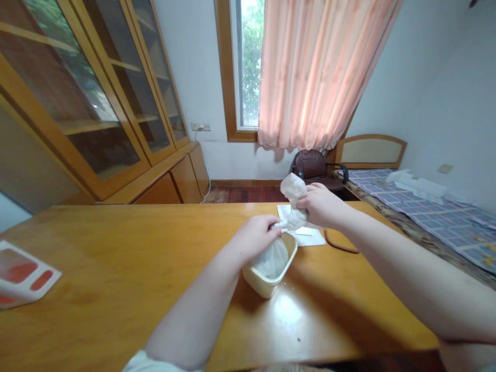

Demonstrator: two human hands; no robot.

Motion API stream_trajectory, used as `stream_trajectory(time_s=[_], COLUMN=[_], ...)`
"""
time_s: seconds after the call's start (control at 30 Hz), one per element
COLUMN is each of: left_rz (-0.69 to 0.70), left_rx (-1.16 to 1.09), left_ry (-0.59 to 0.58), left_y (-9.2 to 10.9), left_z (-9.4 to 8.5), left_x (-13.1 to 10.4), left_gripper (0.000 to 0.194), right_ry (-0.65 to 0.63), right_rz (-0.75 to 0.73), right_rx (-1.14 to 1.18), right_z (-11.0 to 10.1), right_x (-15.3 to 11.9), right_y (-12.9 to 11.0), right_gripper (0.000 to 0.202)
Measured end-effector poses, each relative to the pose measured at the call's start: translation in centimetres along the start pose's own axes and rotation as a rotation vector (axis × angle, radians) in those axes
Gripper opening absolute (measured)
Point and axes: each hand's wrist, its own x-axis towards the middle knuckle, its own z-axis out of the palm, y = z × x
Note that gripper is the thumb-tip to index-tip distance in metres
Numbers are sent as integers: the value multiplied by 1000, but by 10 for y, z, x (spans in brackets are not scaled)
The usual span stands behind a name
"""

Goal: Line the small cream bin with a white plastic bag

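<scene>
A thin white plastic bag [271, 259] sits with its full lower part inside a cream plastic bin [265, 285] on the wooden table. My left hand [256, 235] is closed round the bag's gathered neck, just above the bin's rim. Higher and to the right, my right hand [318, 204] grips the bunched upper end of the same bag, part of which puffs out beyond the fingers. Between the two hands the plastic looks twisted and narrow. What the bag contains is hidden.
Behind the bin lie white sheets [310, 237] and a brown cord or strap [341, 249] on the table [135, 258]. A white and orange box [27, 276] stands at the left edge. Beyond are a glass-door cabinet [120, 103], a chair [312, 165] and a bed [422, 206].
</scene>
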Motion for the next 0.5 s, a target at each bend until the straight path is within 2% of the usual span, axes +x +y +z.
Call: stream_trajectory(time_s=[0.07, 0.17, 0.3, 0.37, 0.43, 0.5], left_rz=[6, 7, 48, 67, 71, 43], left_rx=[19, 45, 34, -8, -61, -96], left_ry=[8, 18, 14, 23, 22, 5], left_y=[0, 1, 2, 2, 1, 0], left_z=[-1, -2, -2, 0, 2, 5], left_x=[-1, -2, -1, -1, 0, -1], left_gripper=[22, 23, 26, 26, 27, 28], right_ry=[17, 9, -11, -22, -27, 20], right_rz=[-5, -12, -68, -58, 30, 105], right_rx=[141, 569, 1156, 1303, 1389, 1365], right_z=[2, 3, 10, 18, 28, 36], right_x=[-3, -9, -17, -17, -16, -15], right_y=[14, 29, 24, 13, 2, -6], right_gripper=[9, 18, 33, 40, 50, 53])
